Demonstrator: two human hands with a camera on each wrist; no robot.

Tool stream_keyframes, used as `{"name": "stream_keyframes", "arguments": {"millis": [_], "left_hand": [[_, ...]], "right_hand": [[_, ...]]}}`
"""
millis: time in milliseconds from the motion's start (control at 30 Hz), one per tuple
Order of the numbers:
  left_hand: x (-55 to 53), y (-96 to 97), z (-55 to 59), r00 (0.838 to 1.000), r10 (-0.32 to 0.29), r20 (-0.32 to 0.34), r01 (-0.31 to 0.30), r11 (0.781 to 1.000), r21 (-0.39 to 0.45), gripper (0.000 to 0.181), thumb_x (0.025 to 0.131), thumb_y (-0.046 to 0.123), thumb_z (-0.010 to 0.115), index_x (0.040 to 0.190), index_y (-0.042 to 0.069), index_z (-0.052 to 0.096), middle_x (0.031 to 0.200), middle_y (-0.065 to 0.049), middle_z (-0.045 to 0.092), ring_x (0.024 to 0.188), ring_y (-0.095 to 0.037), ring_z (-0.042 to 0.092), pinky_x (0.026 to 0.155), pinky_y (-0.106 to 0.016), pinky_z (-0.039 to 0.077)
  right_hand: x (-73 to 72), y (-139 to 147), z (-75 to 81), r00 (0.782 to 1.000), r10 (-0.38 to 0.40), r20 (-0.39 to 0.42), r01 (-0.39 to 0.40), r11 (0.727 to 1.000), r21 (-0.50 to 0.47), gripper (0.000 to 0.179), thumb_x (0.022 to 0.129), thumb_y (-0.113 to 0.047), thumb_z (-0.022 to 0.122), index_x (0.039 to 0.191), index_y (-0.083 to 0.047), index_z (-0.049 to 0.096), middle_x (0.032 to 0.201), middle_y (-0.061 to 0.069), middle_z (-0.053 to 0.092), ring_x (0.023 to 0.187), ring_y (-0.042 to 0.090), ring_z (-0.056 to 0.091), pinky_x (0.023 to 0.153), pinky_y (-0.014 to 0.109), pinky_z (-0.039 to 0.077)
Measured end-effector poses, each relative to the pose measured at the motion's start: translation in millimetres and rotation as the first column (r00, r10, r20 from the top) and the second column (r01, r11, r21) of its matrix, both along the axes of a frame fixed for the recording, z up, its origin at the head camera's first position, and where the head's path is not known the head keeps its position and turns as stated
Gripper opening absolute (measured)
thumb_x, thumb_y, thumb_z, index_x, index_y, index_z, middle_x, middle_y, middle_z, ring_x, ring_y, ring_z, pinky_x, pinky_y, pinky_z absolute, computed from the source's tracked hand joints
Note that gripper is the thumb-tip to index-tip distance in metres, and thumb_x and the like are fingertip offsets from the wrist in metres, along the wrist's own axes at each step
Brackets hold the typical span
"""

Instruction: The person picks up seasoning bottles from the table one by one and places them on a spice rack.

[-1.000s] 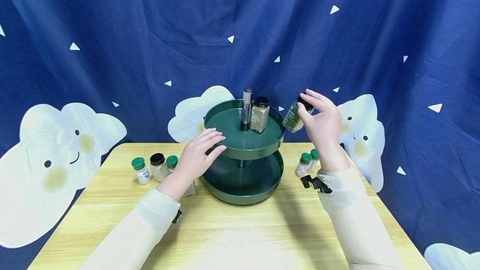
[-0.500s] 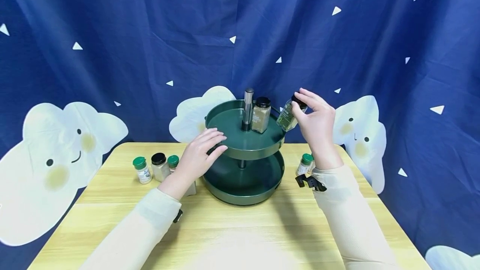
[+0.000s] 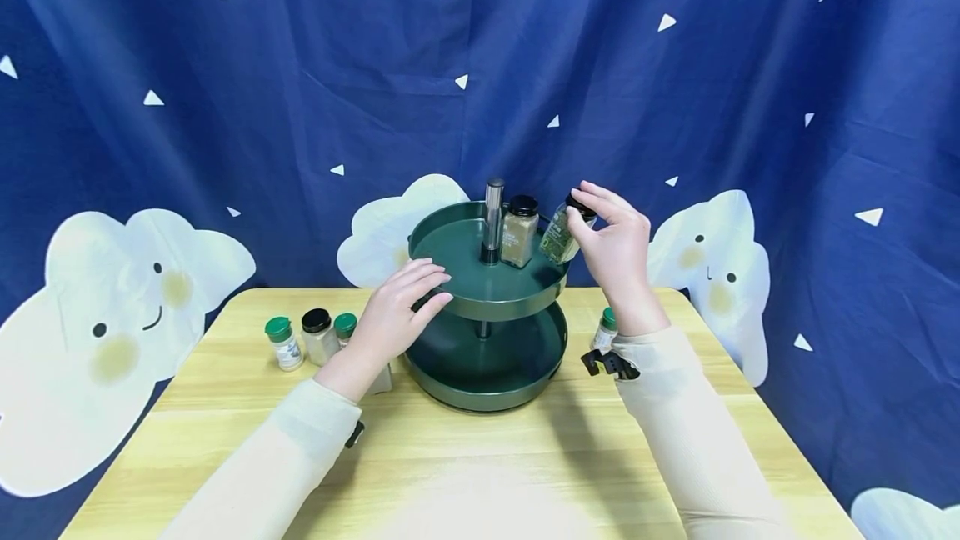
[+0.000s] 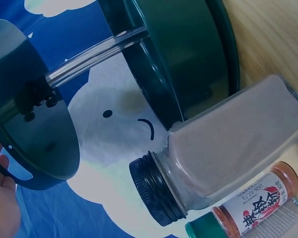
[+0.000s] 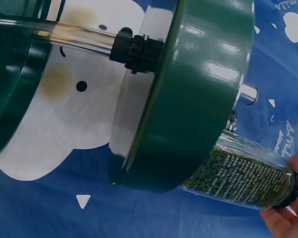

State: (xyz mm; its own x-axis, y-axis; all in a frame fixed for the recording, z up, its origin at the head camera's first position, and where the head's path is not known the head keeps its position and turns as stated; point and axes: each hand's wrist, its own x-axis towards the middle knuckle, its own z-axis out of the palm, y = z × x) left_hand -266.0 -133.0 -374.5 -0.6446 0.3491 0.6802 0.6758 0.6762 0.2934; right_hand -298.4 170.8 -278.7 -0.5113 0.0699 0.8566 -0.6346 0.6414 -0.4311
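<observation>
In the head view, my right hand (image 3: 618,248) pinches the black lid of a glass spice jar (image 3: 558,233) filled with green herbs. The jar tilts over the right side of the upper tray of a dark green two-tier stand (image 3: 491,307). The right wrist view shows the herb jar (image 5: 238,173) partly behind the tray wall, with fingertips at its lid. Upright on that tray, beside the metal post, stands a square jar of tan powder (image 3: 519,232). My left hand (image 3: 397,315) holds the upper tray's left rim at its handle cutout; some of its fingers are hidden.
At the left of the wooden table (image 3: 465,457) are a green-capped shaker (image 3: 285,344), a black-lidded jar (image 3: 320,337) and another green-capped shaker (image 3: 345,326). A large powder jar (image 4: 233,144) lies close in the left wrist view. Another green-capped shaker (image 3: 604,330) stands right of the stand.
My right hand has moved left with the herb jar, from beyond the upper tray's right edge to over it, next to the tan jar. My left hand has stayed at the rim.
</observation>
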Motion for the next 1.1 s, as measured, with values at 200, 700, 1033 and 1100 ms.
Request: {"name": "stream_keyframes", "arguments": {"millis": [200, 700, 1033, 1100], "left_hand": [[-0.1, -0.3, -0.6, 1.0, 0.002, -0.004, -0.002, 1.0, 0.001, 0.034, 0.096, 0.032, 0.069, 0.124, 0.012, 0.071, 0.131, -0.005, 0.066, 0.136, -0.024, 0.05, 0.116, -0.043, 0.037], [3.5, 1.1, 1.0, 1.0, 0.008, 0.013, -0.008, 1.0, 0.005, 0.035, 0.096, 0.032, 0.069, 0.124, 0.012, 0.071, 0.132, -0.004, 0.065, 0.136, -0.023, 0.049, 0.115, -0.043, 0.037], [2.8, 0.3, 0.5, 1.0, 0.008, 0.008, -0.008, 1.0, 0.006, 0.035, 0.095, 0.031, 0.07, 0.124, 0.012, 0.071, 0.132, -0.004, 0.065, 0.136, -0.023, 0.049, 0.115, -0.043, 0.038], [2.4, 0.0, 0.3, 1.0, 0.006, 0.009, -0.006, 1.0, 0.009, 0.035, 0.095, 0.032, 0.07, 0.124, 0.012, 0.071, 0.132, -0.004, 0.065, 0.136, -0.023, 0.049, 0.115, -0.043, 0.038]], "right_hand": [[-3.8, -3.8, -3.6, 1.0, 0.007, 0.02, -0.007, 1.0, 0.011, 0.021, 0.09, -0.01, 0.073, 0.109, -0.005, 0.078, 0.119, 0.007, 0.072, 0.107, 0.025, 0.07, 0.047, 0.019, 0.031], [-15.4, -4.9, -15.5, 0.996, 0.007, 0.092, -0.017, 0.994, 0.108, 0.022, 0.091, -0.011, 0.072, 0.112, -0.007, 0.077, 0.123, 0.007, 0.07, 0.053, 0.018, 0.06, 0.04, 0.019, 0.03], [-20.6, -5.9, -19.7, 0.994, 0.037, 0.106, -0.051, 0.99, 0.129, 0.023, 0.09, -0.007, 0.073, 0.112, -0.008, 0.078, 0.123, 0.008, 0.071, 0.044, -0.008, 0.039, 0.04, 0.015, 0.027], [-21.6, -5.9, -20.5, 0.993, 0.04, 0.114, -0.055, 0.99, 0.131, 0.023, 0.09, -0.007, 0.073, 0.113, -0.008, 0.078, 0.123, 0.007, 0.071, 0.045, -0.005, 0.042, 0.04, 0.014, 0.027]]}}
